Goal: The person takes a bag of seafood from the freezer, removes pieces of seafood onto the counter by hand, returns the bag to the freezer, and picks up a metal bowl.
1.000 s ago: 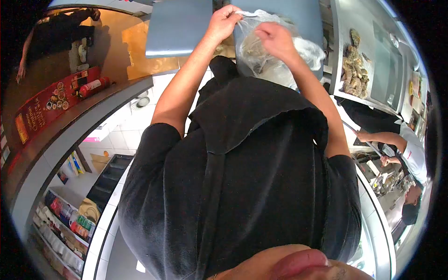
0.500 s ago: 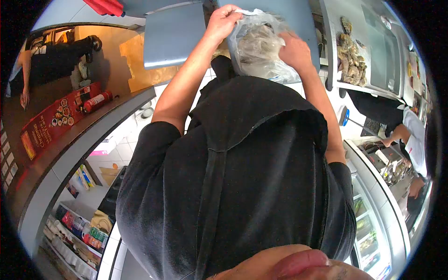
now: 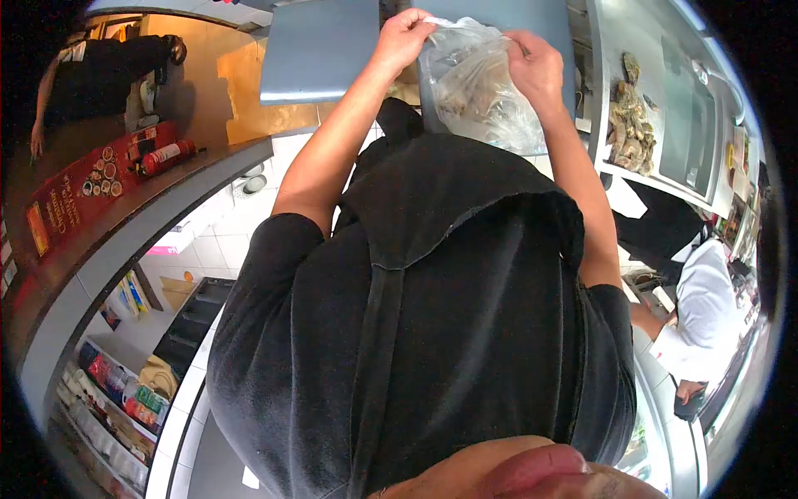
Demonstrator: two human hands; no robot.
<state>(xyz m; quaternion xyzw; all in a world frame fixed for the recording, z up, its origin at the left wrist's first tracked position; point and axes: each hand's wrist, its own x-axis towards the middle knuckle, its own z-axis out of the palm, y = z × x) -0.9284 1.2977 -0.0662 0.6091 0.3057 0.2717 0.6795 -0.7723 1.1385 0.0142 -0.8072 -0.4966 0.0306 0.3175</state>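
Clear plastic bag (image 3: 478, 104): in front of the torso, over a blue-grey surface (image 3: 544, 18), with its upper edge stretched between the two hands; something brownish and pale shows through, too blurred by the film to name
Left hand (image 3: 406, 40): thumb and fingertips pinched closed on the bag's gathered upper corner
Right hand (image 3: 536, 71): fingers curled in, thumb closed against them, on the opposite edge; how firmly, I cannot tell
Bag trouble: the film looks thin, so a hard pull between the pinches could tear it; if either pinch slips, that edge could sag and let the contents spill
Blue-grey panel (image 3: 316, 54): beside the surface, on the left
Rough shells (image 3: 630, 133): heaped on the counter at the right, apart from the bag
Co-worker's white sleeve (image 3: 702, 308): beyond the right arm
Fire extinguisher (image 3: 169, 155): far left, beside a red sign (image 3: 83, 195)
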